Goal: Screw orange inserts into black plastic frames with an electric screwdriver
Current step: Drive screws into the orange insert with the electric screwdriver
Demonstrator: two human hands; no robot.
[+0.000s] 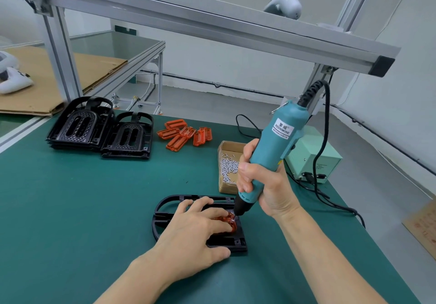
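Head view | right hand (262, 181) wraps driver (273, 148), tip on insert (230, 220) | left hand (198, 228) presses flat, fingers straight, on insert in frame (165, 214) under it | risk: tilted driver may slip toward fingertips (226, 227) beside tip, or insert shifts if pressing weakens

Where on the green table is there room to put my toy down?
Bare green mat lies left of the left hand, in front of the stacked black frames. It is crowded on the right: screw box, electric screwdriver in the right hand, power box and cable.
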